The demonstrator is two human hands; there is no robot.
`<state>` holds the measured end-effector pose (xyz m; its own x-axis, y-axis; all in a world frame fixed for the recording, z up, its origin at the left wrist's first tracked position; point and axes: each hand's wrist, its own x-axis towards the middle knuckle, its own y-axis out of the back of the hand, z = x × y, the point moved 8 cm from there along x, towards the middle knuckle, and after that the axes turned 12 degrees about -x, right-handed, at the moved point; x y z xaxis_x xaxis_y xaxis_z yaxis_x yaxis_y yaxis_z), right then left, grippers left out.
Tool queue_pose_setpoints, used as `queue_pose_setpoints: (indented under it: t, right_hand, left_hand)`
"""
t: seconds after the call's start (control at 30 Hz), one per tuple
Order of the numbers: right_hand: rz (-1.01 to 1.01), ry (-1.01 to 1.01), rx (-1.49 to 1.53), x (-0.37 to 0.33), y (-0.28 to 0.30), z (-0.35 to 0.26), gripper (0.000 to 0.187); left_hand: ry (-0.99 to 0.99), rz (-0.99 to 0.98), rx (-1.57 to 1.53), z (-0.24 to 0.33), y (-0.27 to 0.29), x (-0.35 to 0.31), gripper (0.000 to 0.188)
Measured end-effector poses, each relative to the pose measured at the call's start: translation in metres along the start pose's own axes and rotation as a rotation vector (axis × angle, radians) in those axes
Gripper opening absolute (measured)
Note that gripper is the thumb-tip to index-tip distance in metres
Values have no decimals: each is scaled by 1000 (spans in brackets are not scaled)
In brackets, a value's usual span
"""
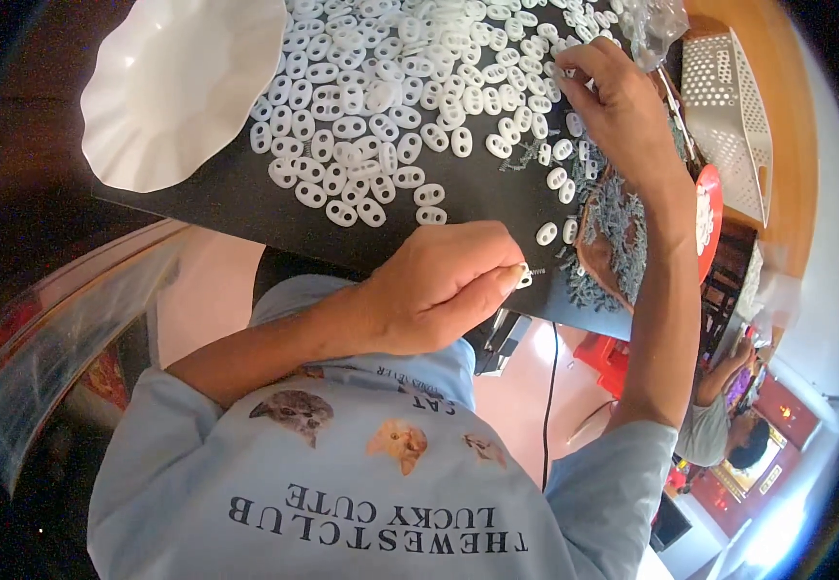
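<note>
My left hand (448,285) is closed near the table's front edge, thumb and forefinger pinching a small white two-hole cord-lock piece (525,279). A thin coil spring (537,273) sticks out beside that piece. Farther off to the right, my right hand (618,101) bends over the edge of the heap, thumb and fingertips drawn together. A bit of white shows at its fingertips, but whether it is held cannot be made out. Many white oval two-hole pieces (350,127) lie spread and heaped across the dark table (216,208).
At the far left stands a white wavy-rimmed dish (183,87). Under my right forearm lies a tangled blue-grey heap (616,232) of small spring-like bits. To the right are a red plate (709,222) with white pieces and a perforated white basket (724,116). Another person (719,430) sits beyond.
</note>
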<state>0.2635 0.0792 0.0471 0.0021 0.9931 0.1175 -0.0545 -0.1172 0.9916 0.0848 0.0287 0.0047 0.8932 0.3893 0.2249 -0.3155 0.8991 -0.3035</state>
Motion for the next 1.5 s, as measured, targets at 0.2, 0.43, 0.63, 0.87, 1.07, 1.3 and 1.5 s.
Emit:
queue_pose_setpoints:
  t: [0.2,0.43,0.63,0.87,1.07,1.3,1.5]
  right_hand:
    - [-44,-7,23,5,-6,4,15]
    - [-72,22,30,7,-13,9,17]
    - [-72,-217,340,-19,22,-12,13]
    - [-146,-362,1177,-85,10,-78,15]
    - [-130,-366,1457,-106,2,-86,16]
    - [-180,-452,1321,-114,-6,-75,24]
    - [-365,-292,1288,-109,-2,-73,27]
  left_hand:
    - [7,1,14,1,1,-1,8]
    - [-2,17,52,2,-1,0,11]
    - [23,56,-32,3,1,-3,13]
    - [165,163,-391,-9,7,-7,17]
    - [230,218,-612,-15,9,-7,21]
    - [252,159,-614,-17,8,-5,19]
    - [240,91,-574,-16,3,-2,16]
